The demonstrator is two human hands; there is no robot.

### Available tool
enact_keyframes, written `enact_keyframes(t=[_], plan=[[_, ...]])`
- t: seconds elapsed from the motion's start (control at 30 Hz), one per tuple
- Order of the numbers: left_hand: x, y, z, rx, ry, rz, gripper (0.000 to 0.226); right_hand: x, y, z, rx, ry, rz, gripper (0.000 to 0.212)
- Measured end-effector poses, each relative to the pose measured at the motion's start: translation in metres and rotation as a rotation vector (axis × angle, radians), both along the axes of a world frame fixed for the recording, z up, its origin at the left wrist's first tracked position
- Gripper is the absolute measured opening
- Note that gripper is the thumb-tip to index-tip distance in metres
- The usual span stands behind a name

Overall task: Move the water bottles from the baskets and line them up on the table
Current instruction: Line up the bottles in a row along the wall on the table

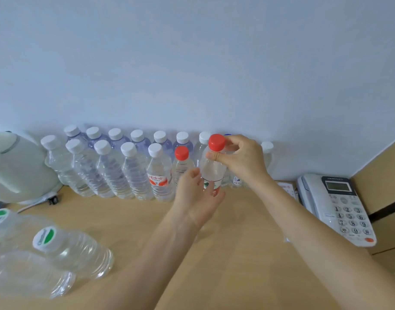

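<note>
We list, on the wooden worktop (236, 253) against a pale wall (192, 63):

- Red-capped bottle (212, 171), clear, upright, at the right end of the near row. Its base is hidden behind a hand, so we cannot tell if it stands on the worktop.
- Right hand (241, 157): thumb and fingers pinch this bottle at the neck, just under its cap.
- Left hand (195, 198): fingers loosely curled round the bottle's lower body, thumb across the label.
- Near row (129, 166): upright clear bottles with white caps, then a second red-capped one (182, 162) just left of the held bottle.
- Far row (138, 139): white-capped bottles along the wall, close behind the near row.
- One more white-capped bottle (267, 151), far side, right of the right hand.
- Lying bottles (75, 251), near left, on their sides, two with green-and-white caps.
- Telephone (342, 204), white, at the right.
- Pale green rounded object (17, 166), at the far left; we cannot tell what it is.
</note>
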State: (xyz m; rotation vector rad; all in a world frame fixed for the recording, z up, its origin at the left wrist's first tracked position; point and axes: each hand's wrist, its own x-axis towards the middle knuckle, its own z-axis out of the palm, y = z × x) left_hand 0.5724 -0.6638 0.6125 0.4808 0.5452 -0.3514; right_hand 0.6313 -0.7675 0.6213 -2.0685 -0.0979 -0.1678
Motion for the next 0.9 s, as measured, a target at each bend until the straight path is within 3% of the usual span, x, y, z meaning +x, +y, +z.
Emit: enact_keyframes(t=[0.07,0.17,0.33,0.6,0.9], plan=[[0.003,-0.015,-0.016,0.020,0.016,0.064,0.022,0.009,0.004,-0.010,-0.012,0.041,0.003,0.032],[0.001,-0.033,-0.027,0.126,0.007,0.135,0.050,0.019,0.008,-0.026,-0.040,0.072,0.010,0.034],[0.002,-0.053,-0.058,0.444,-0.060,0.003,0.068,0.030,0.009,-0.044,-0.047,0.116,0.080,0.030],[0.002,-0.056,-0.082,0.610,-0.103,-0.145,0.077,0.039,0.002,-0.058,0.029,0.180,0.164,0.030],[-0.004,-0.052,-0.079,0.706,-0.117,-0.180,0.069,0.026,0.003,-0.057,0.027,0.208,0.164,0.039]])
